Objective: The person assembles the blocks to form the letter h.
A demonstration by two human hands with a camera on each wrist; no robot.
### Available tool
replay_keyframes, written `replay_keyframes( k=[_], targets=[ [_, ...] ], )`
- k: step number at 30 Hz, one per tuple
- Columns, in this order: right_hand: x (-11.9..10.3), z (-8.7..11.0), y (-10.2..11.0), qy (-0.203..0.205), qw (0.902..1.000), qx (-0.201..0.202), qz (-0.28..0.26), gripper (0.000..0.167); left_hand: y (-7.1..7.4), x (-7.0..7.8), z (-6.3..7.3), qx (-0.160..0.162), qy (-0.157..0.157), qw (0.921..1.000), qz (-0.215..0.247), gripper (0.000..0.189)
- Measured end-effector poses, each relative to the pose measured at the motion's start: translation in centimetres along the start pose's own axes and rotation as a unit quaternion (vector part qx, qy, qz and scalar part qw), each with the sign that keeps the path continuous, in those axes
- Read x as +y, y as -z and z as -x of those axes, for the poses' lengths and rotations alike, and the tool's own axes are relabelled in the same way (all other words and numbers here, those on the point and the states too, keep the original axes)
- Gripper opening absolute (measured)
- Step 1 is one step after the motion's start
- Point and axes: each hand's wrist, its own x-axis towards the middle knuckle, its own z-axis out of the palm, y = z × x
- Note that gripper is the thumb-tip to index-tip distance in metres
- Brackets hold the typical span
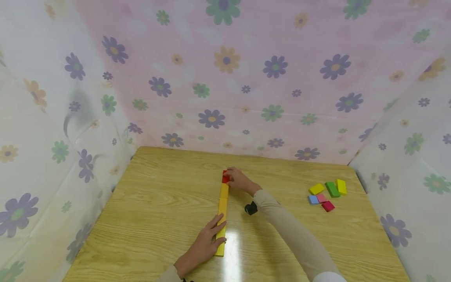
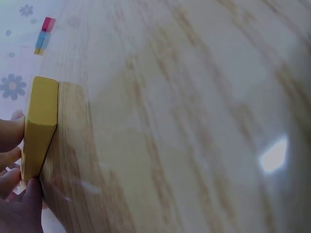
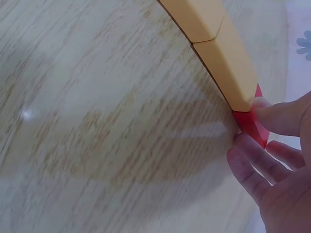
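A straight row of blocks runs away from me along the table. Its near part has yellow blocks (image 1: 220, 250), its middle orange blocks (image 1: 223, 203), and at the far end stands a red block (image 1: 224, 178). My left hand (image 1: 202, 246) rests across the yellow part with fairly straight fingers, thumb nearest the row's near end. In the left wrist view its fingers touch the yellow block (image 2: 43, 102). At the far end my right hand (image 1: 242, 182) pinches the red block (image 3: 250, 125) between thumb and fingers, against the orange block (image 3: 226, 73). Fingers partly cover the red block.
Loose blocks lie on the table's right: two yellow (image 1: 316, 189), one green (image 1: 332, 189), one blue (image 1: 313, 200), one pink (image 1: 321, 198) and one red (image 1: 328, 206). A small black object (image 1: 251, 208) shows beside my right sleeve. Flowered cloth walls (image 1: 225, 98) surround the table.
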Motion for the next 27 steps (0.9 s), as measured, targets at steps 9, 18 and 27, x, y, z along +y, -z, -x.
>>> replay_keyframes(
  k=[9, 18, 27],
  targets=[
    [-0.4, 1.5, 1.4, -0.001, 0.9994, -0.001, -0.034, 0.041, -0.1, 0.1, 0.1, 0.002, 0.007, 1.0000, -0.002, 0.052],
    [0.2, 4.0, 2.5, -0.037, 0.9979, 0.011, -0.053, 0.036, -0.1, 0.2, 0.2, -0.003, 0.007, 1.0000, 0.004, 0.051],
    [1.4, 6.6, 3.9, -0.038, 0.9968, 0.029, -0.064, 0.034, -0.1, 0.3, 0.2, 0.001, 0.003, 0.9999, 0.010, 0.051]
  ],
)
